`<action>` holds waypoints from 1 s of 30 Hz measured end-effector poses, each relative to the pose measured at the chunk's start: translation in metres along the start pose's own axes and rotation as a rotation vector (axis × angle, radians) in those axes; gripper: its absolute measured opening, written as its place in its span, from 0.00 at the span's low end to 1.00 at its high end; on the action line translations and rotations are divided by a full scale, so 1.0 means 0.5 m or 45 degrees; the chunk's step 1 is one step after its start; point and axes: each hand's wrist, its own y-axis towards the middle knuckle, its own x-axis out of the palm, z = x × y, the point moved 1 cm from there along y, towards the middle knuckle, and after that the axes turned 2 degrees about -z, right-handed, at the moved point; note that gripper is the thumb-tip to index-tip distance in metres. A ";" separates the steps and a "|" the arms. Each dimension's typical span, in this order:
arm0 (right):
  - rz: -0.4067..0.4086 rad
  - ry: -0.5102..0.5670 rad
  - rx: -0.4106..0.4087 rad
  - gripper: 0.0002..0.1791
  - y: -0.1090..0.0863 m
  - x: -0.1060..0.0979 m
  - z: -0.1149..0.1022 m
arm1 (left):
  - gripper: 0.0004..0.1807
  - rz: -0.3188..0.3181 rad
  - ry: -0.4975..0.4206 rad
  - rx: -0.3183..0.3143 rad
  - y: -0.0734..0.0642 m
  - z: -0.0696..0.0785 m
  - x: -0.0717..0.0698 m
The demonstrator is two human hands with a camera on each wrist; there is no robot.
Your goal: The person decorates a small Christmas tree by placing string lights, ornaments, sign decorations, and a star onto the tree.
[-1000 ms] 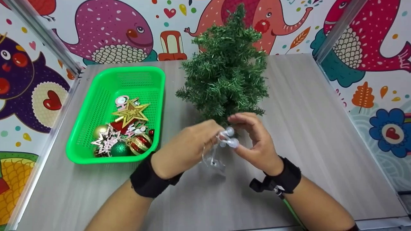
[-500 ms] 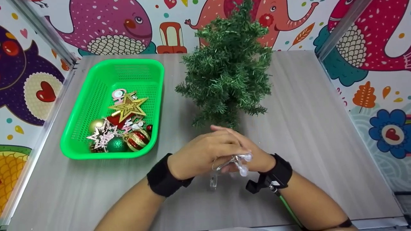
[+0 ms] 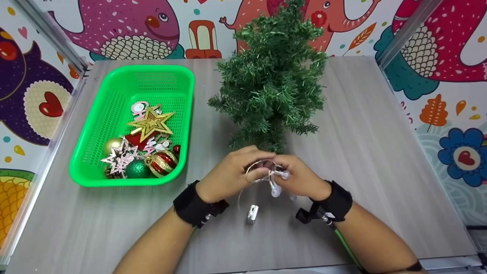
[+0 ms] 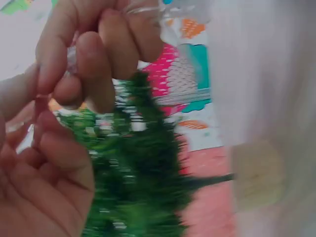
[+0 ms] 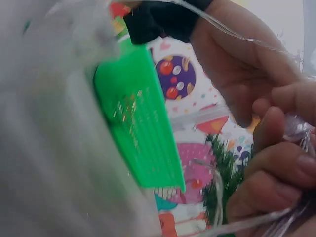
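In front of the tree, both hands are together at a string of fairy lights (image 3: 276,189) with clear wire and round clear bulbs. My left hand (image 3: 228,175) pinches a loop of the wire between thumb and fingers. My right hand (image 3: 304,178) has its fingers curled on the bundle, with bulbs sticking out below it; the right wrist view shows these curled fingers (image 5: 276,173) round the wire. A small clear battery box (image 3: 252,214) hangs below the left hand on its wire. The small green Christmas tree (image 3: 270,83) stands upright just behind the hands.
At the left stands a green plastic basket (image 3: 76,160) with a gold star (image 3: 152,123), a striped bauble (image 3: 163,163), a green bauble (image 3: 137,168) and other ornaments. Printed wall panels (image 3: 449,114) bound the grey table (image 3: 373,160). The tree's tan base (image 4: 257,175) shows in the left wrist view.
The hands have drawn back slightly from the tree and come together. The right hand, half open before, now grips the lights. The head view has tipped downward a little.
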 end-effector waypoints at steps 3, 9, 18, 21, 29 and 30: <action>-0.016 -0.048 0.109 0.08 -0.009 -0.010 0.010 | 0.19 -0.055 -0.310 -0.320 -0.014 -0.035 0.016; -0.037 -0.012 0.303 0.08 -0.030 -0.034 0.020 | 0.27 -0.300 -0.709 -0.520 -0.051 -0.072 0.038; -0.081 -0.113 0.357 0.06 -0.052 -0.083 0.015 | 0.16 -0.231 -0.784 -0.449 -0.074 -0.053 0.012; -0.099 -0.119 0.326 0.03 -0.061 -0.096 0.021 | 0.17 -0.188 -0.858 -0.418 -0.081 -0.042 0.003; -0.088 -0.123 0.373 0.04 -0.087 -0.134 0.029 | 0.14 -0.063 -0.457 -0.455 -0.094 -0.017 -0.033; -0.095 -0.128 0.369 0.04 -0.092 -0.140 0.030 | 0.13 -0.055 -0.377 -0.455 -0.096 -0.015 -0.039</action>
